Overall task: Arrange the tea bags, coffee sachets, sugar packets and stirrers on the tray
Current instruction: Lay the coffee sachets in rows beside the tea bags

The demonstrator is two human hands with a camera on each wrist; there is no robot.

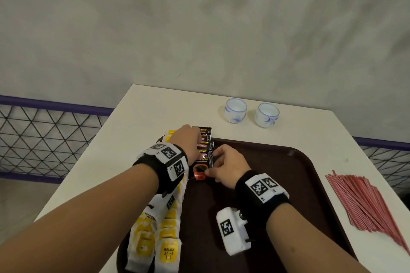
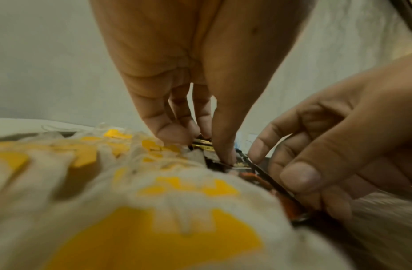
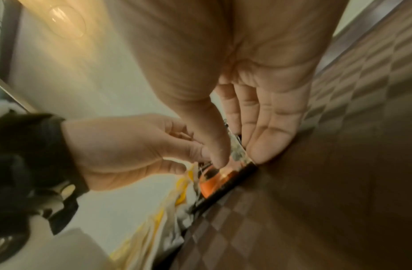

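A column of overlapping black coffee sachets (image 1: 205, 146) lies at the far left of the dark brown tray (image 1: 288, 184), beside rows of white and yellow tea bags (image 1: 166, 228). My left hand (image 1: 188, 137) reaches down onto the far end of the column, fingertips and thumb pinching the sachets (image 2: 253, 178). My right hand (image 1: 213, 166) pinches the nearest sachet (image 3: 214, 182), thumb on its face and fingers along its right edge. A pile of red stirrers (image 1: 366, 201) lies on the table, right of the tray. No sugar packets show.
Two white and blue cups (image 1: 235, 109) (image 1: 267, 115) stand on the white table (image 1: 155, 106) behind the tray. The tea bags (image 2: 154, 201) fill the tray's left side. A wire mesh fence (image 1: 44, 135) runs beyond the table's left edge.
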